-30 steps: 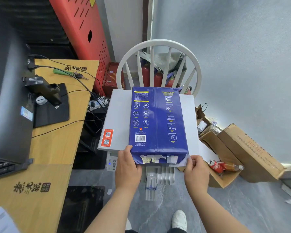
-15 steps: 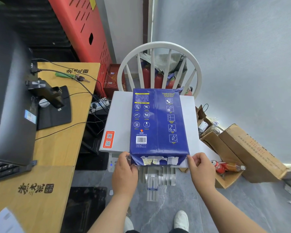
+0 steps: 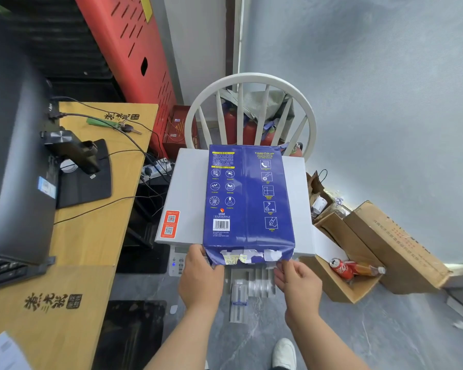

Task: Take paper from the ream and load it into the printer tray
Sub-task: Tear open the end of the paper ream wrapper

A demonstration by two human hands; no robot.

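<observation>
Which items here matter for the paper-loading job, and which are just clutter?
In play:
- blue paper ream, near end torn open
- printer under it
- printer tray sticking out below
- left hand and right hand, at the torn end

Lying about:
- keys and monitor on the desk
- white chair
- cardboard boxes
- red can

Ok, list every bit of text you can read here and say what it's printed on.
"Trouble-Free use": yellow heading, top right of the blue ream wrapper.
Rest of the wrapper, including the barcode digits: too small to read.
Orange sticker on the white printer lid: two QR codes, text unreadable.
Desk: dark brush-style characters, not clearly legible.
Cardboard box: faint red print, blurred.
Red can: white script, unreadable.
</observation>
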